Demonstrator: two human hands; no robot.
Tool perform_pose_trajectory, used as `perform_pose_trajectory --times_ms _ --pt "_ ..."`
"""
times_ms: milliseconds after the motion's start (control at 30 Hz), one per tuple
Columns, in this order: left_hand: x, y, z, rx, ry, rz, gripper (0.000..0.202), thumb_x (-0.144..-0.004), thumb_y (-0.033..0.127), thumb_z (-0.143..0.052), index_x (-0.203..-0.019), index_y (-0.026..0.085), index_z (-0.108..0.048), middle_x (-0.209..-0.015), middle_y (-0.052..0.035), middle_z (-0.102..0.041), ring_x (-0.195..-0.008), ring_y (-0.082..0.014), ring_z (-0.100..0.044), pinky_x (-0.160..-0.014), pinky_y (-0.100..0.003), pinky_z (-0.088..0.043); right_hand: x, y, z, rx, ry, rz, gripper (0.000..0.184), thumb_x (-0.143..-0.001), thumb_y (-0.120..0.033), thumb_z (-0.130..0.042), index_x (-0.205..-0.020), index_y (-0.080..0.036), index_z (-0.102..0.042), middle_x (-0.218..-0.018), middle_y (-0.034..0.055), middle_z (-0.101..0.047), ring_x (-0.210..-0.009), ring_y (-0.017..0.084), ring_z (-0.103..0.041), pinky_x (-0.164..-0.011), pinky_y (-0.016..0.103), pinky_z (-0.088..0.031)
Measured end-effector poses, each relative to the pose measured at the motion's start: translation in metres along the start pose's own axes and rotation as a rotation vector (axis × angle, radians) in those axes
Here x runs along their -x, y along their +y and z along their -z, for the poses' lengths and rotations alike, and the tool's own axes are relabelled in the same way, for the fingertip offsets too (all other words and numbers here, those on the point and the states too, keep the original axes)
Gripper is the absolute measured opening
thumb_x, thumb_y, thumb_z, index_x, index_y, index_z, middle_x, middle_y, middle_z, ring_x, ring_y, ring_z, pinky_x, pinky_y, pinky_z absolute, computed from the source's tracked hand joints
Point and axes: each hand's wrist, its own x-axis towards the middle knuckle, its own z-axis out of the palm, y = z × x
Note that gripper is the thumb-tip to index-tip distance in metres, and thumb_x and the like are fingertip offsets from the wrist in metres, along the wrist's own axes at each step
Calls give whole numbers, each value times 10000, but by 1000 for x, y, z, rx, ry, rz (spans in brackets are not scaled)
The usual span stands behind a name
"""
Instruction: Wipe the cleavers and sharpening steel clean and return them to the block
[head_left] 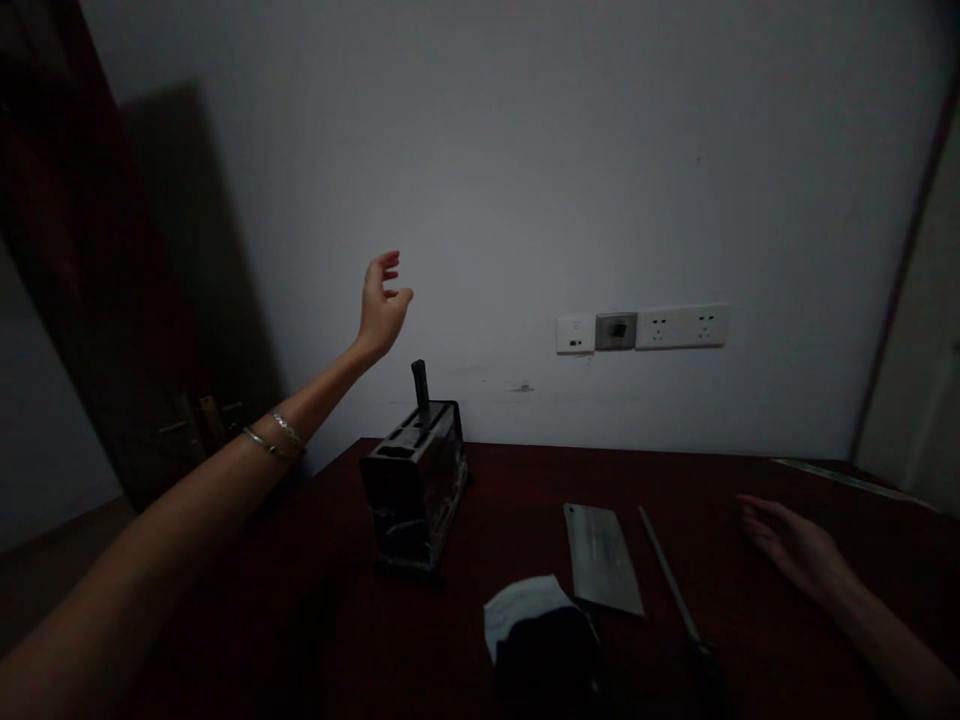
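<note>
My left hand (pixel 384 308) is raised in the air above a dark knife block (pixel 411 490), its fingers curved and thumb apart, holding nothing. A single black knife handle (pixel 421 384) sticks up from a slot of the block, below my hand and not touching it. On the right, my right hand (pixel 795 545) rests low at the table, fingers loosely stretched and with nothing visible in them. Between the hands lie a wide cleaver blade (pixel 604 558) and a long thin rod like a sharpening steel (pixel 670 575) with a dark handle.
A white cloth-like piece (pixel 525 605), partly covered by a black shape (pixel 547 655), lies at the front of the dark red table (pixel 517 480). Sockets and a switch (pixel 641 330) are on the wall behind. A dark door (pixel 97 250) stands at left. The light is dim.
</note>
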Motion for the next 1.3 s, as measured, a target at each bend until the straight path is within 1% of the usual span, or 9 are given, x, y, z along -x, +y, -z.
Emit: perform_pose_trajectory --times_ms 100,200,333,433,533,667,767,967,1300 --pt "6 65 -24 57 -65 -113 489 -687 62 -498 -1141 241 -481 -1219 -13 -477 -1201 -260 -373 -930 -402 -355 1 0 0 -12 -14 11 154 -611 -35 -541 -679 -116 -653 -564 29 -596 -464 87 -560 -423 117 -487" --pt "38 127 -55 115 -164 -120 429 -754 110 -443 -1156 255 -488 -1224 21 -475 -1249 -277 -324 -943 -459 -338 0 2 0 -27 -26 23 155 -630 -43 -530 -688 -118 -652 -561 21 -594 -457 78 -553 -424 116 -484" --pt "105 163 -104 180 -379 -130 485 -734 169 -510 -1209 257 -466 -1342 -20 -418 -1263 -296 -321 -995 -478 -303 -2 4 2 -39 -28 41 147 -628 -52 -538 -694 -116 -652 -566 20 -600 -457 76 -557 -428 123 -486" --pt "160 142 -141 133 -525 49 540 -757 218 -493 -1288 220 -399 -1403 -92 -349 -1292 -282 -290 -1058 -463 -227 -3 5 4 -38 -29 55 126 -628 -62 -553 -687 -107 -655 -539 17 -588 -439 74 -546 -397 124 -464" --pt "215 95 -167 -73 -772 247 598 -802 318 -441 -1356 135 -310 -1449 -148 -233 -1349 -283 -134 -1090 -442 -143 -5 7 5 -41 -44 80 113 -617 -73 -576 -688 -101 -659 -540 17 -591 -439 70 -538 -397 126 -455" --pt "276 28 -174 -319 -1046 280 643 -847 447 -350 -1396 135 -233 -1479 -126 -115 -1357 -266 6 -1094 -414 -81 -8 9 6 -43 -54 109 96 -609 -97 -598 -679 -104 -663 -542 15 -590 -452 75 -536 -408 139 -454" --pt "306 -11 -167 -382 -1094 373 706 -850 517 -293 -1398 80 -211 -1457 -204 -130 -1346 -319 -29 -1067 -470 -123 -9 10 6 -36 -51 122 97 -596 -108 -601 -670 -102 -665 -546 17 -588 -452 74 -534 -410 144 -446" --pt "332 -53 -158 -499 -1129 434 673 -880 511 -196 -1399 84 -196 -1455 -189 -168 -1346 -311 -86 -1058 -482 -137 -11 10 6 -1 -48 147 123 -573 -132 -621 -683 -99 -666 -573 20 -591 -473 79 -538 -440 166 -446" --pt "339 -61 -159 -605 -1162 354 589 -895 497 -170 -1372 176 -297 -1450 -138 -234 -1336 -308 -162 -1054 -449 -165 6 0 -7 205 -19 260 200 -521 -262 -591 -665 -128 -627 -536 -3 -543 -436 93 -498 -433 223 -389"
